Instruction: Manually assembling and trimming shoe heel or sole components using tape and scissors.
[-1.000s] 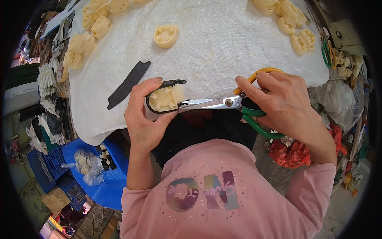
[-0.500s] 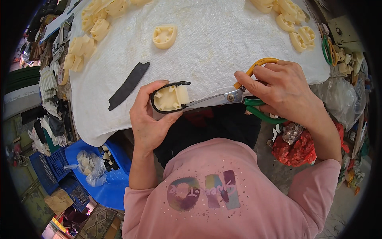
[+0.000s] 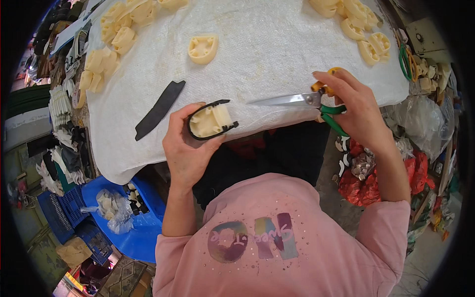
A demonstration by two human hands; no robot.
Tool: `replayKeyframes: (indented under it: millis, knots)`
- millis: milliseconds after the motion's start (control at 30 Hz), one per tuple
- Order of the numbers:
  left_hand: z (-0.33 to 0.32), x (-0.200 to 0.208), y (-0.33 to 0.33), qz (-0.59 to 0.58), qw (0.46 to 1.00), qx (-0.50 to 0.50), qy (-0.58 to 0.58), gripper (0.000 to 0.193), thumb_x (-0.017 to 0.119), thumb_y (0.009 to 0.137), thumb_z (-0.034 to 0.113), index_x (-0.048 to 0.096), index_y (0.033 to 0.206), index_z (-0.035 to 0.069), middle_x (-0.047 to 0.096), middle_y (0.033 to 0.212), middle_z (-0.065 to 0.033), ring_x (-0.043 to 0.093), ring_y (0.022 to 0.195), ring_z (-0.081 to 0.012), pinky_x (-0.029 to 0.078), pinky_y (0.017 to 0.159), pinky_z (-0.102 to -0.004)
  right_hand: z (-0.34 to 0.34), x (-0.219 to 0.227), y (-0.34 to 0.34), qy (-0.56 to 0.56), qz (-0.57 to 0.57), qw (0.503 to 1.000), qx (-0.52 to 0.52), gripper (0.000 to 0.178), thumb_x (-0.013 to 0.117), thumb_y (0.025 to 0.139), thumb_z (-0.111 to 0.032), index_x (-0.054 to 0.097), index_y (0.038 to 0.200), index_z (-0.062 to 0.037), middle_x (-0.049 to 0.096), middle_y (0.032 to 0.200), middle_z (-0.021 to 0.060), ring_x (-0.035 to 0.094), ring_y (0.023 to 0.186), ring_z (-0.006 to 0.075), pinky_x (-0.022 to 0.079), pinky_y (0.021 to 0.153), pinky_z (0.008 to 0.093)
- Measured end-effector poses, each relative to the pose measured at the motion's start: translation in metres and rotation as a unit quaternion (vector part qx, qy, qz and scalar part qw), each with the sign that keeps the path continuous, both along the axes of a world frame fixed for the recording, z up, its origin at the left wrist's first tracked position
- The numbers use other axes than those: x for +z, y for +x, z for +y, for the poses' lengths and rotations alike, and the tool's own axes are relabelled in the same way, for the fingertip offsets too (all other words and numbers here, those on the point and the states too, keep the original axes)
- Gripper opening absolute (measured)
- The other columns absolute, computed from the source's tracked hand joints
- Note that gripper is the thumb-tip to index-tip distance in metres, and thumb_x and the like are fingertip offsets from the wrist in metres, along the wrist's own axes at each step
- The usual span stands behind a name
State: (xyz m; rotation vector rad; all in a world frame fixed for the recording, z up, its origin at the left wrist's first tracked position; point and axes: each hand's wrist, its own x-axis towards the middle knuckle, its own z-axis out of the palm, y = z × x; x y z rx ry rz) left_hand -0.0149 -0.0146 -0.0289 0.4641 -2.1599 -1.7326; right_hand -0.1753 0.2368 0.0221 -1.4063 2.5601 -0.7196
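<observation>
A hollow cream plastic shoe heel (image 3: 212, 123) with a black strip (image 3: 195, 134) wrapped round its curved side is gripped in my left hand (image 3: 185, 148), at the table's near edge. The strip's two ends stick out at the heel's flat side. In my right hand (image 3: 354, 106) are scissors (image 3: 302, 100) with one yellow and one green handle. Their blades lie together, pointing left toward the heel but apart from it. A loose black strip (image 3: 159, 110) rests on the white cloth left of my left hand. Another bare cream heel (image 3: 203, 48) sits farther up the cloth.
White woven cloth (image 3: 257, 64) covers the table. Cream heels are heaped at its far left (image 3: 102, 62) and far right (image 3: 356, 22). Below left stands a blue tub (image 3: 141, 237) holding a plastic bag and black-and-cream pieces. A red plastic bag (image 3: 363, 188) lies below my right arm.
The scissors have moved right and slightly up, away from the strip's end at the heel. My left hand stays nearly in place, with the heel tilted a little.
</observation>
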Motion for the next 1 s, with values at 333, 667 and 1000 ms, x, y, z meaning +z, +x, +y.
replayKeyframes:
  millis: [333,667,1000]
  knots:
    - [0.007,0.003,-0.009,-0.040,0.943,-0.020,-0.329,0.066,0.077,0.054,-0.001,0.056,0.116,0.002,0.055,0.108,-0.0110,0.050,0.105,-0.0270,0.041,0.091,-0.0342,-0.003,-0.021,0.045,-0.496,-0.682,0.535,-0.056,0.076,0.063,0.081,-0.027,0.025,0.143,-0.0037,0.048,0.100,0.0082,0.048,0.085,0.0145,0.040,0.082,0.0256]
    - [0.001,-0.003,-0.007,-0.051,0.948,-0.047,-0.309,0.061,0.075,0.056,-0.004,0.059,0.114,0.003,0.057,0.106,-0.0103,0.053,0.100,-0.0238,0.043,0.089,-0.0320,-0.081,-0.054,0.071,-0.563,-0.534,0.628,-0.061,0.053,0.049,0.085,-0.007,0.033,0.135,-0.0018,0.052,0.091,0.0061,0.049,0.078,0.0116,0.041,0.069,0.0246]
    - [-0.002,-0.005,-0.007,-0.061,0.949,-0.044,-0.308,0.060,0.074,0.055,-0.005,0.059,0.113,0.003,0.056,0.105,-0.0099,0.053,0.100,-0.0233,0.043,0.089,-0.0313,-0.089,-0.051,0.066,-0.574,-0.566,0.581,-0.114,0.050,0.049,0.083,-0.006,0.035,0.131,-0.0011,0.051,0.089,0.0047,0.047,0.073,0.0099,0.041,0.068,0.0249]
